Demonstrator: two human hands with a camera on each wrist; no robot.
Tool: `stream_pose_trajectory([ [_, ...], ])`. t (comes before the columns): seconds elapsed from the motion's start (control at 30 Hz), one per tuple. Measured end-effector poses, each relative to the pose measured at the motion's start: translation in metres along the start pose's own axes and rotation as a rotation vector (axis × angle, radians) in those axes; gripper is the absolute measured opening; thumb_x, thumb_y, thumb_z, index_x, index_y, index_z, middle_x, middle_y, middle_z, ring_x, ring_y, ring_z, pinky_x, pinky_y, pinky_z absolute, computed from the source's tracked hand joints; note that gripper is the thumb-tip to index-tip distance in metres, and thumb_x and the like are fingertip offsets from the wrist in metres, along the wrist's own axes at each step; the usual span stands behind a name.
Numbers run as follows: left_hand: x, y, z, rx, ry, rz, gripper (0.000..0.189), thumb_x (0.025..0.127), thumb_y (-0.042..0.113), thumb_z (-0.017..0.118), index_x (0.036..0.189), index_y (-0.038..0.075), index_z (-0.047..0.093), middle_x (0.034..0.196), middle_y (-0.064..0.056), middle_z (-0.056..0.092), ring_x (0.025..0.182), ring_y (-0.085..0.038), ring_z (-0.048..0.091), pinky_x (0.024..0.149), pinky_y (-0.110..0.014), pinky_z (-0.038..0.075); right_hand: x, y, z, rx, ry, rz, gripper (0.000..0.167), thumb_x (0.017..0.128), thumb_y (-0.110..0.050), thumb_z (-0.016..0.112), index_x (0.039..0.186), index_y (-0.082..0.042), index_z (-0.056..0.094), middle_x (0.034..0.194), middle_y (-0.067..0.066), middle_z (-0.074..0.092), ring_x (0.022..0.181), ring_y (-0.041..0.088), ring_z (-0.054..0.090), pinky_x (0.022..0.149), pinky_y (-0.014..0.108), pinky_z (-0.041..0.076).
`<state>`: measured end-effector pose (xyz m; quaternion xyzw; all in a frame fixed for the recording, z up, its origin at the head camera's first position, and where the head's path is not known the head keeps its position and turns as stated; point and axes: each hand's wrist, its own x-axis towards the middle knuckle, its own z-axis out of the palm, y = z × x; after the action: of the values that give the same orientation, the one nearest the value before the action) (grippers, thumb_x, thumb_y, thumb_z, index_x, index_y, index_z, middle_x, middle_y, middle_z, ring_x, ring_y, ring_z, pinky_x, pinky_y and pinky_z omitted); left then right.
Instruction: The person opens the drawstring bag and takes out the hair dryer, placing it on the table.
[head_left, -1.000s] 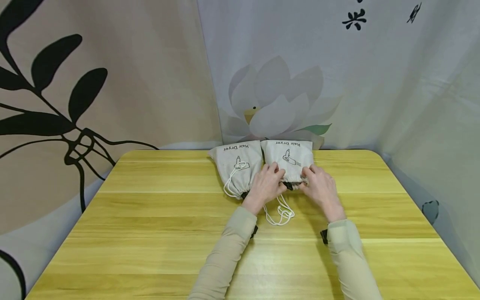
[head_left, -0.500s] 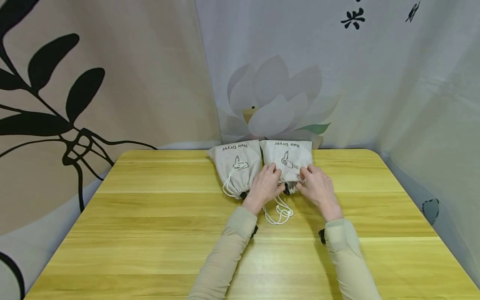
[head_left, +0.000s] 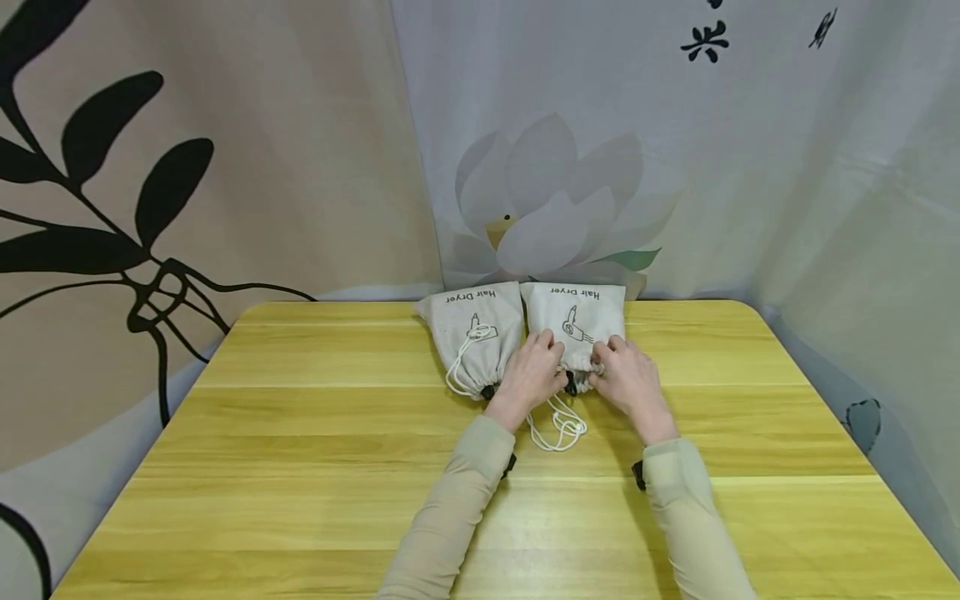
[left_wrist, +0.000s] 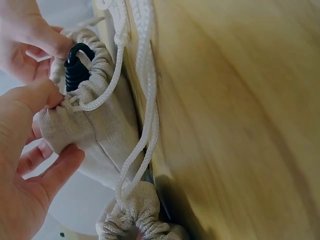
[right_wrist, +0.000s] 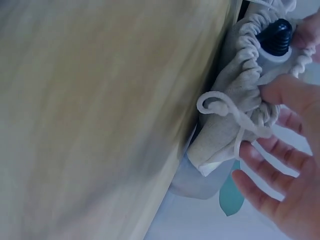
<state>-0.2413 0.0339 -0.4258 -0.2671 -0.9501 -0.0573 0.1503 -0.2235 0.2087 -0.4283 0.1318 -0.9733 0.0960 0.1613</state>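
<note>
Head view, and both hands are at the bag (head_left: 573,322) on the right, which lies by the table's (head_left: 300,458) far edge. Its long axis runs straight away from the person, its mouth facing back this way! The left hand (head_left: 531,368) pinches one side of the gathered rim (right_wrist: 248,56) between thumb and fingers; the right hand (head_left: 628,382) pinches the opposite side, its lowest finger standing clear of the cloth. Here's the crux: the black ribbed piece (left_wrist: 76,74) sits in that open mouth, between the two grips, and from overhead the left hand looks nearer. A second bag (head_left: 480,342) lies just beside, left of the first, while white cord (head_left: 567,427) trails between the forearms.
</note>
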Motion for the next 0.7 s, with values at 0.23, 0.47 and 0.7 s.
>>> stream_pose_trajectory([
  [0.23,-0.0022,-0.0004,0.0002,-0.012,0.068,0.027,0.022,0.078,0.023,0.069,0.097,0.013,0.061,0.094,-0.002,0.057,0.087,-0.017,0.054,0.062,-0.024,0.051,-0.0004,0.0026,-0.0016,-0.008,-0.016,0.023,0.022,0.072,-0.018,0.075,0.086,-0.009,0.06,0.085,0.009,0.056,0.075,0.027,0.055,0.055,0.038,0.047],
  [0.47,-0.0018,-0.0007,0.0001,-0.009,0.11,0.033,0.023,0.076,0.02,0.069,0.094,0.012,0.057,0.093,-0.002,0.058,0.089,-0.018,0.056,0.065,-0.025,0.053,0.0,0.0053,-0.0038,0.014,-0.02,0.046,0.023,0.073,-0.018,0.075,0.086,-0.008,0.06,0.087,0.009,0.057,0.077,0.028,0.055,0.058,0.038,0.048],
  [0.7,-0.0019,-0.001,-0.0005,-0.016,0.112,0.032,0.024,0.075,0.019,0.069,0.095,0.012,0.058,0.093,-0.002,0.06,0.09,-0.018,0.056,0.07,-0.025,0.053,-0.0002,0.0059,-0.006,0.025,-0.01,0.052,0.022,0.072,-0.017,0.074,0.084,-0.008,0.059,0.085,0.008,0.056,0.075,0.027,0.053,0.056,0.038,0.046],
])
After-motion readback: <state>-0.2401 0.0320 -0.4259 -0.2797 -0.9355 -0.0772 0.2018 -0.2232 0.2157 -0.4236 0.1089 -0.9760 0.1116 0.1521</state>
